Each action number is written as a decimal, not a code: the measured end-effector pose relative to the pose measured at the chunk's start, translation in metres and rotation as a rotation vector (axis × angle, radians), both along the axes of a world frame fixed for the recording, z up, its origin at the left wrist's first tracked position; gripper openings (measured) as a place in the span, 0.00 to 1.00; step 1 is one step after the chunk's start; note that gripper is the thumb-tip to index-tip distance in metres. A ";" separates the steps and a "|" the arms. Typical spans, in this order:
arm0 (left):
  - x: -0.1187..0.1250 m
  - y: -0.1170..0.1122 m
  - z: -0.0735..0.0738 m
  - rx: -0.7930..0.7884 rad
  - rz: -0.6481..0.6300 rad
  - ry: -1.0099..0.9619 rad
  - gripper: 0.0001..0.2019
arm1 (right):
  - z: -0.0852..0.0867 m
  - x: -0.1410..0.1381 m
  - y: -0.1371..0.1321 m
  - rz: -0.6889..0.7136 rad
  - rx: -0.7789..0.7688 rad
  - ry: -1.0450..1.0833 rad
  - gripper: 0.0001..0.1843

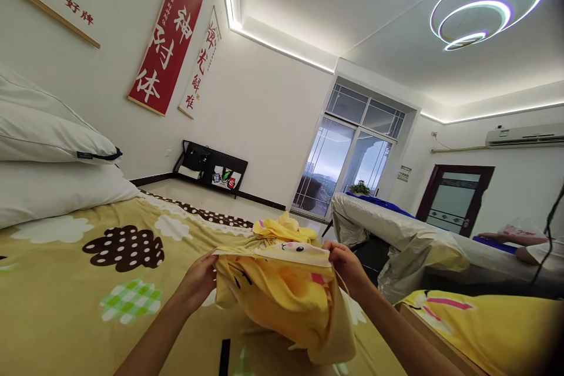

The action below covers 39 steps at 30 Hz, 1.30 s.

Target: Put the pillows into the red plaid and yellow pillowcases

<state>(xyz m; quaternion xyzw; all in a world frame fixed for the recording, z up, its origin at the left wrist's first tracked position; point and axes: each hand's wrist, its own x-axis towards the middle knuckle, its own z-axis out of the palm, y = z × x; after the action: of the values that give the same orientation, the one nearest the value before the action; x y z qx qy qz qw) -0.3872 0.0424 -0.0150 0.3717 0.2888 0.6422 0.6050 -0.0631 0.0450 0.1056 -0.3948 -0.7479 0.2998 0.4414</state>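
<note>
A yellow pillowcase [282, 299] with a cartoon face print is stretched between my hands above the bed. My left hand [199, 283] pinches one end of its pale upper edge. At the other end, my right hand [349, 267] grips the same edge with bent fingers. The pillowcase's mouth gapes towards me, and its loose lower part hangs down in folds. Beyond the edge, more gathered yellow fabric [286, 228] bunches up. Beneath everything lies a tan bedspread [185, 335] printed with clouds and patches.
White pillows [53, 129] are stacked at the left. On the right, a yellow printed cloth item [493, 320] lies on a box-like surface. Behind it stands a table with a silvery cover [396, 235], where another person's arm [506, 239] rests. A black rack [211, 167] stands by the wall.
</note>
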 end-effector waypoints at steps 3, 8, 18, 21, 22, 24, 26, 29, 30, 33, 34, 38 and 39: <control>-0.005 -0.020 0.021 0.002 -0.144 -0.253 0.03 | 0.015 -0.003 0.002 -0.044 0.050 -0.126 0.09; -0.007 -0.043 0.027 -0.029 -0.431 0.039 0.09 | 0.020 -0.015 0.023 -0.154 0.143 -0.475 0.05; 0.009 -0.042 0.043 -0.094 -0.468 -0.343 0.22 | -0.014 -0.092 -0.044 0.050 0.447 -0.470 0.05; 0.007 -0.045 0.047 -0.038 -0.453 -0.384 0.25 | -0.020 -0.109 -0.061 0.123 0.309 -0.446 0.07; 0.006 -0.046 0.047 -0.009 -0.452 -0.383 0.26 | -0.024 -0.111 -0.064 0.158 0.271 -0.457 0.07; 0.003 -0.046 0.046 0.054 -0.441 -0.376 0.26 | -0.039 -0.112 -0.068 0.287 0.224 -0.530 0.06; -0.001 -0.045 0.044 0.103 -0.404 -0.390 0.26 | -0.056 -0.108 -0.072 0.429 0.287 -0.673 0.06; -0.010 -0.045 0.045 0.134 -0.294 -0.455 0.24 | -0.077 -0.098 -0.077 0.524 0.554 -0.995 0.06; -0.014 -0.045 0.045 0.143 -0.253 -0.476 0.23 | -0.078 -0.094 -0.077 0.517 0.618 -1.103 0.05; -0.023 -0.046 0.045 0.192 -0.190 -0.483 0.23 | -0.065 -0.081 -0.074 0.384 0.577 -1.298 0.08; -0.024 -0.047 0.045 0.204 -0.195 -0.463 0.23 | -0.055 -0.077 -0.072 0.339 0.516 -1.304 0.10; -0.021 -0.049 0.041 0.168 -0.251 -0.380 0.21 | -0.016 -0.077 -0.075 0.173 0.473 -1.042 0.08; -0.017 -0.051 0.041 0.155 -0.258 -0.367 0.21 | -0.010 -0.081 -0.079 0.112 0.541 -0.918 0.09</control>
<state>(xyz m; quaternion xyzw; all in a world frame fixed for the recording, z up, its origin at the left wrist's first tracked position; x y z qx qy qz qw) -0.4037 -0.0084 0.0255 0.3279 0.0738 0.6365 0.6942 -0.1439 -0.0343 0.0953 -0.3169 -0.9345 -0.0840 0.1383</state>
